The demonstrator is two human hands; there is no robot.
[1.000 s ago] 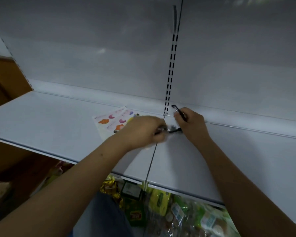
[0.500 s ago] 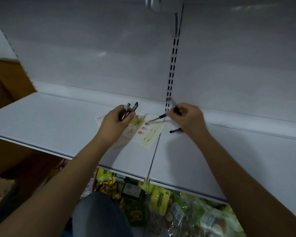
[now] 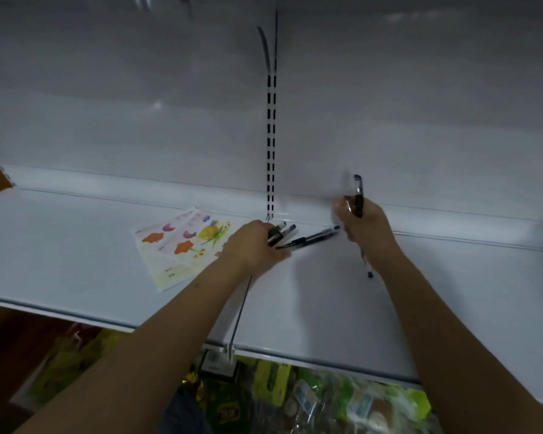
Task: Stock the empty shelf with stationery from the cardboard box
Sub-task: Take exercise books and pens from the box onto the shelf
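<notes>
hands: left [image 3: 257,245], right [image 3: 362,222] both grip pens | shelf [image 3: 76,245]: sticker sheet [image 3: 182,245], loose pen [image 3: 314,237]

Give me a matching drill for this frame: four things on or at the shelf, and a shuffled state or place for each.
Column one:
1. sticker sheet
2. left hand
3. right hand
4. loose pen

Column two:
A. grips one dark pen, its clip end pointing up
B. lies flat on the shelf, left of both hands
C. lies on the shelf between the two hands
D. grips a small bunch of pens

Pairs: 1-B, 2-D, 3-A, 4-C
</notes>
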